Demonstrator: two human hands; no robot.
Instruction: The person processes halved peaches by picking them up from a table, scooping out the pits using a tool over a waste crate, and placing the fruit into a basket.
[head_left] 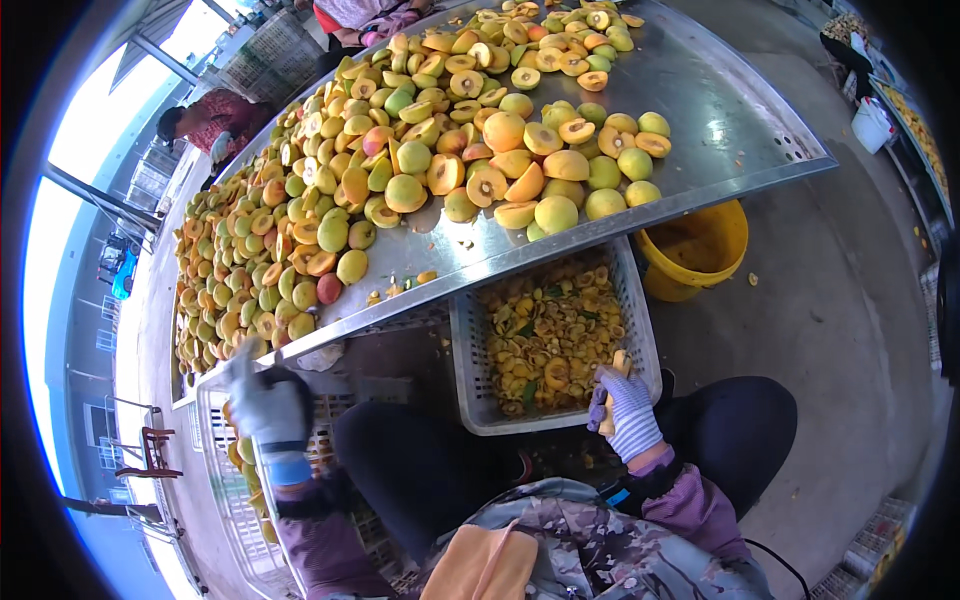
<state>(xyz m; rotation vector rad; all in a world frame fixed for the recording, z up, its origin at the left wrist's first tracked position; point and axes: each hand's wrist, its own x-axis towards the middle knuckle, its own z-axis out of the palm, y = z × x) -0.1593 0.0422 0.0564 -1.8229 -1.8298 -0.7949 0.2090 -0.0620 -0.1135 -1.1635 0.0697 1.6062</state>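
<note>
Halved and whole yellow-green stone fruit (405, 192), like peaches or apricots, are heaped on a metal table (700, 150). My left hand (268, 400), in a white and grey glove, is at the table's near left edge above a crate (215, 470) with fruit halves in it. Motion smears its fingers, so whether they hold anything is unclear. My right hand (630, 412), in a striped purple and white glove, is closed around a tool with a light wooden handle (621, 364); its working end is hidden. That hand is beside the right rim of a grey plastic crate (470, 395).
Yellow fruit scraps and pits fill the grey crate between my knees. A yellow bucket (722, 240) stands under the table's right side. Two people work at the far left side, one in a red patterned top (215, 120). A white bucket (872, 126) stands far right.
</note>
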